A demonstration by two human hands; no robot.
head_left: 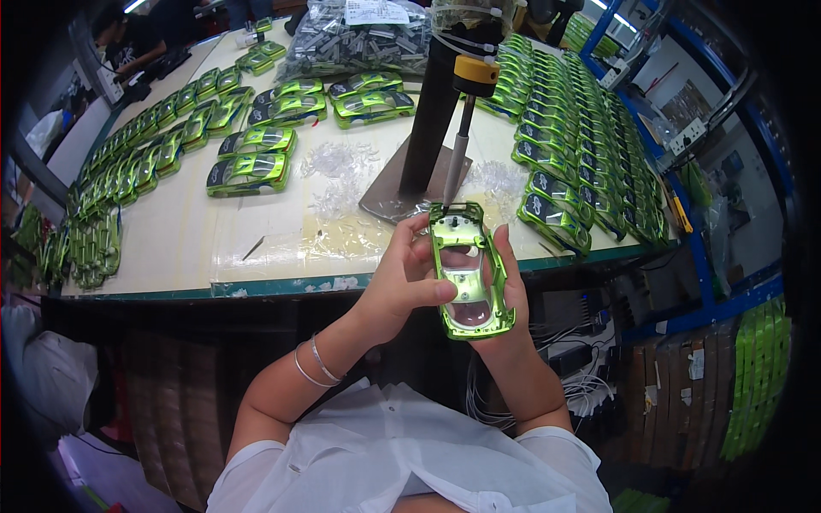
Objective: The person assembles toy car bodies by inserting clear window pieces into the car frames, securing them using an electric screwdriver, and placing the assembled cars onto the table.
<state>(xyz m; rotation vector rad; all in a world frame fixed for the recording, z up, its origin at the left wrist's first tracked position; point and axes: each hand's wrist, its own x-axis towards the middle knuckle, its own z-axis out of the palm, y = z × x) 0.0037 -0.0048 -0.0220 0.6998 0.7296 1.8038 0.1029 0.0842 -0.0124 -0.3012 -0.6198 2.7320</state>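
Note:
A translucent green toy car body shell is held with its hollow inside facing me. My left hand grips its left side, the thumb lying across the inner face. On the opposite side my right hand supports the shell, its fingers behind the edge. A thin grey rod tool with a yellow collar points down from above. Its tip meets or almost meets the shell's far end; contact I cannot tell. Behind it rises a dark post on a flat brown base plate.
Rows of green car shells stand at the right and left of the table. Small clear plastic bits lie around the base plate. A clear bag of grey parts sits at the back. Another person is at the far left.

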